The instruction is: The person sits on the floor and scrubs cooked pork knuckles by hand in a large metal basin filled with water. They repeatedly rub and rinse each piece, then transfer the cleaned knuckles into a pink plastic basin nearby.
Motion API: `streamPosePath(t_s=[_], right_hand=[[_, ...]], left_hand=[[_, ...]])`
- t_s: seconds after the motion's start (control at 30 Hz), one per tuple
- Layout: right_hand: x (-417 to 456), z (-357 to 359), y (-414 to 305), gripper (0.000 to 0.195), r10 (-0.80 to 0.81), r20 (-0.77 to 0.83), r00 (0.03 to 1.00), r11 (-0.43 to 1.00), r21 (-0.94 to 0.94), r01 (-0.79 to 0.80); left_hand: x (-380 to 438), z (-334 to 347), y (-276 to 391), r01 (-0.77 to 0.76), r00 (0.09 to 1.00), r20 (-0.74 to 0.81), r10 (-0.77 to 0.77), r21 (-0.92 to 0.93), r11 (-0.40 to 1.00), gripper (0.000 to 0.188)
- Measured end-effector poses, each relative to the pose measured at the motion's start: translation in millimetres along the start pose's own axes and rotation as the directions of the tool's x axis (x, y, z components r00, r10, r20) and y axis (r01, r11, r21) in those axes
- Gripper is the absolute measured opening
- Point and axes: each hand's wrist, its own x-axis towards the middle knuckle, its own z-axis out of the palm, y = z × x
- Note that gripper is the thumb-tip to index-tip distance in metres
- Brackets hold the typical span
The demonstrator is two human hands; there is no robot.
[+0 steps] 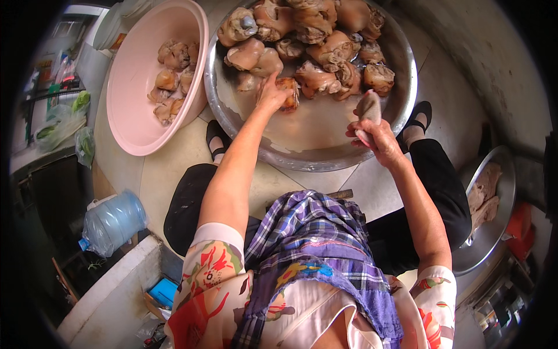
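A wide metal basin (311,165) stands on the floor between my feet, with cloudy water in its near part. Skin-on pork knuckle pieces (333,50) are heaped toward its far side. My left hand (272,94) reaches into the basin and grips a browned meat piece (289,95) at the water. Over the basin's near right side, my right hand (378,138) holds a greyish oblong object (369,108); its exact kind is unclear. Just beyond that object lies a darker meat chunk (379,79).
At left, a pink plastic tub (130,87) holds more meat pieces (168,83). A blue water-cooler bottle (114,222) lies by a low ledge (113,288). On the right, a metal bowl (475,257) contains meat slabs (484,196). A wall (501,65) bounds the far right.
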Motion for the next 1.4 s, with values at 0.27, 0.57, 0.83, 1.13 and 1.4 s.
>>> streamPosePath(t_s=[0.27,0.57,0.83,1.13,1.4], right_hand=[[32.3,-10.7,29.8,0.067,-0.031,-0.093,0.995,0.927,-0.376,-0.006],[81.1,7.6,77.5,0.052,-0.343,0.076,0.936,0.261,-0.95,0.172],[104.8,12.9,106.5,0.034,-0.233,0.188,0.954,-0.003,-0.981,0.193],[60.9,46.9,75.6,0.04,-0.196,-0.277,0.941,0.98,-0.075,0.182],[94.0,61.6,105.9,0.049,-0.502,-0.142,0.853,0.737,-0.586,0.336]], left_hand=[[5.6,-3.2,-47.8,0.179,0.969,0.195,-0.155,-0.114,0.977,0.087],[-37.2,-20.8,9.6,0.445,0.891,0.266,-0.369,-0.347,0.825,0.089],[-52.1,-23.1,14.6,0.449,0.875,0.395,-0.28,-0.446,0.774,0.101],[-93.6,16.6,26.6,0.505,0.863,0.4,-0.309,-0.641,0.578,0.064],[-104.6,33.9,34.2,0.577,0.81,0.434,-0.396,-0.713,0.398,0.063]])
